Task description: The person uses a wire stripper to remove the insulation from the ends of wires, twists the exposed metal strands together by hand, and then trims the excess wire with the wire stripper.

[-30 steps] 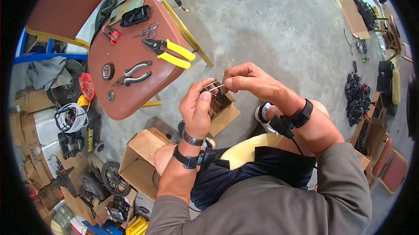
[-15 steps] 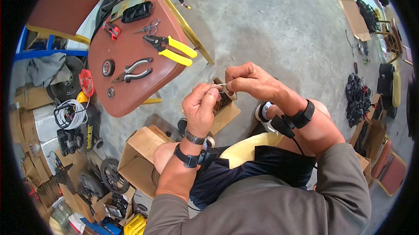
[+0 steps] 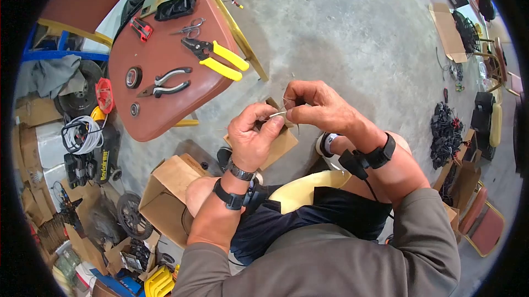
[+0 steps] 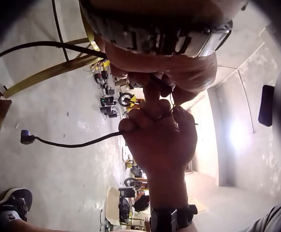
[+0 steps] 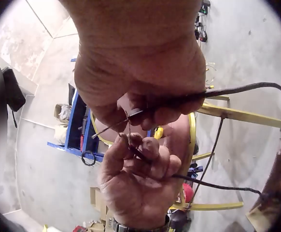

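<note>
Strands point(image 5: 109, 128), I judge, need even tension: left hand point(image 5: 140, 181) grips lower cable point(image 5: 217, 184) at right-wrist view's six o'clock, right hand point(image 5: 139, 77) upper cable point(image 5: 246, 87) at twelve.

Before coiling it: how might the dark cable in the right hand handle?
The cable probably bends smoothly with slight springiness, as it leaves the right hand in a gentle curve. Its thicker end may swing, since nothing visibly supports it.

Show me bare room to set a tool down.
The seat is bare between pliers and the edge nearest the left hand, and between pliers and red tool. Floor is mostly bare from the right hand to the cardboard. The seat's far end is crowded: pouch, scissors, red tool.
</note>
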`<state>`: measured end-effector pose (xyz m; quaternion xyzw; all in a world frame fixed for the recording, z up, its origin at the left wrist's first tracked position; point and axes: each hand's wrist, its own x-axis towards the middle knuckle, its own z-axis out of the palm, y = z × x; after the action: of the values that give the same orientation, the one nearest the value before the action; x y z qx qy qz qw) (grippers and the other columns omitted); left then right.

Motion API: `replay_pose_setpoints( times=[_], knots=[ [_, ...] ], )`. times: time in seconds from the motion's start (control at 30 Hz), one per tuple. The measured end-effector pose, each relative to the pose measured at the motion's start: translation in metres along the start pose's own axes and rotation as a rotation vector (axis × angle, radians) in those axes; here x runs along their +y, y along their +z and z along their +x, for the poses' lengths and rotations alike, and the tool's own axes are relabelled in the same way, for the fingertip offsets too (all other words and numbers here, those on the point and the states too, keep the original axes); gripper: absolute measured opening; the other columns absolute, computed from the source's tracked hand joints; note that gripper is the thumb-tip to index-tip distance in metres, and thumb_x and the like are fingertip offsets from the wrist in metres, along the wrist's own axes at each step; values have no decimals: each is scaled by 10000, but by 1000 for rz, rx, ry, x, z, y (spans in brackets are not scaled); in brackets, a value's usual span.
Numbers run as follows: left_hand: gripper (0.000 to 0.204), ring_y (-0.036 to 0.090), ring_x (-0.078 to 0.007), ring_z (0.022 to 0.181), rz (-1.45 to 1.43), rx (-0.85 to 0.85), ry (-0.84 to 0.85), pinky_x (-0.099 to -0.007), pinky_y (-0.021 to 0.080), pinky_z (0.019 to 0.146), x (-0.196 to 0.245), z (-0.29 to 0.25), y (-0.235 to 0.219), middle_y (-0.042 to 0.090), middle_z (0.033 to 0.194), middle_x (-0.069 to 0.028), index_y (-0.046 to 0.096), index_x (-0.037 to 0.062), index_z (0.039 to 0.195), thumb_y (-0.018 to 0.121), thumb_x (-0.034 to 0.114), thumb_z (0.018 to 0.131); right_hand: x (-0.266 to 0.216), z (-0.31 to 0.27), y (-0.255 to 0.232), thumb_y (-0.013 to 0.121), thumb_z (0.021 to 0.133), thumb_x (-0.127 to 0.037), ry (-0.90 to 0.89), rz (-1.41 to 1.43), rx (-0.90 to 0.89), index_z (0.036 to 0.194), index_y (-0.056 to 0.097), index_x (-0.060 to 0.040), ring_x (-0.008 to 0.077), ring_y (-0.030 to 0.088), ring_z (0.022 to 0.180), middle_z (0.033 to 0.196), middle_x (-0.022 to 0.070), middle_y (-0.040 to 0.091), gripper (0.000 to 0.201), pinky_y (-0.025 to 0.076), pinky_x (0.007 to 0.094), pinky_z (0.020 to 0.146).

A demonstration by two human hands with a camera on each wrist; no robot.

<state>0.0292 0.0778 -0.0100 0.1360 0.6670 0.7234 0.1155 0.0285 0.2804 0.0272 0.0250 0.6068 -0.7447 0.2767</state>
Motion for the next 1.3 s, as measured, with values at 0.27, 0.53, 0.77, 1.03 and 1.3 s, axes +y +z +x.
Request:
replay_pose_setpoints(
  times=[0.27, 0.53, 0.77, 1.03, 1.3],
  knots=[
    [93, 573, -84, 703, 77, -16, 26, -228, 453, 632, 4, 1, 2, 634, 789, -25, 683, -10, 925, 718, 61, 877, 3, 1, -1, 656, 825, -74, -15, -85, 12, 842, 589, -3, 74, 546, 743, 769, 6, 599, 98, 424, 249, 644],
    [88, 533, -61, 693, 91, -9, 50, -212, 425, 606, 2, 0, 3, 633, 811, -9, 696, -12, 943, 694, 66, 903, 8, 2, -1, 645, 850, -49, 3, -61, 25, 858, 609, 4, 59, 536, 763, 796, -5, 605, 64, 427, 242, 667],
    [90, 529, -59, 679, 157, 52, 54, -211, 424, 608, 4, 0, 4, 633, 775, -4, 699, -16, 907, 686, 73, 912, 15, 4, -3, 611, 875, -32, -7, -17, 47, 926, 654, 23, 79, 592, 839, 873, 26, 663, 87, 474, 250, 745],
    [74, 574, -70, 663, 155, 72, 51, -220, 459, 603, 3, 0, 4, 662, 754, -34, 704, -23, 909, 703, 49, 895, 18, 7, -5, 598, 861, -42, 0, -48, 110, 999, 632, 23, 120, 617, 889, 903, 61, 674, 156, 490, 281, 818],
    [98, 607, -78, 720, 92, 53, -34, -221, 479, 660, 3, 0, 2, 691, 800, -41, 693, -20, 918, 640, 62, 928, 24, 10, -5, 605, 865, -57, -58, 272, 33, 1148, 568, 6, 157, 620, 963, 980, 90, 655, 292, 481, 310, 902]
  ],
)
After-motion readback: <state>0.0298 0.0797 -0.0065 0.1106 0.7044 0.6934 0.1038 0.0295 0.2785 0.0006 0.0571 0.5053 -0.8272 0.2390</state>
